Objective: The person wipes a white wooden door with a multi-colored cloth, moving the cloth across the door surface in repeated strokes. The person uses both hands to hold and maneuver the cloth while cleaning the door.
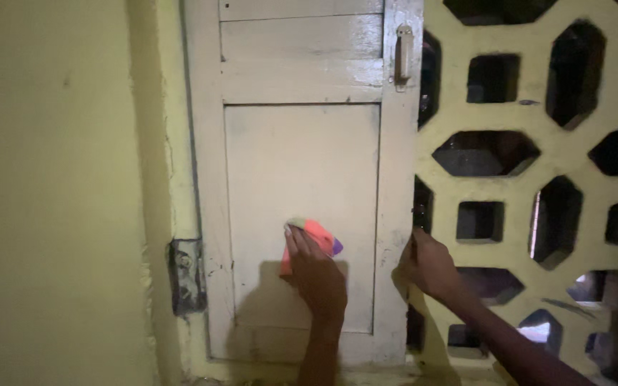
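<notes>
Head view looks at a pale painted door (302, 179). The left hand (315, 266) presses a bright orange cloth (316, 239) flat against the door's lower panel — wiping looks to be the step in hand. The right hand (427, 264) grips the door's free edge beside the yellow lattice wall (538, 171), steadying it. Next likely calls for firm strokes across the unwiped panel — keeping the door braced.

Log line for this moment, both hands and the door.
left hand: presses orange cloth flat on lower panel of white door | right hand: grips door's free edge beside lattice wall
</notes>
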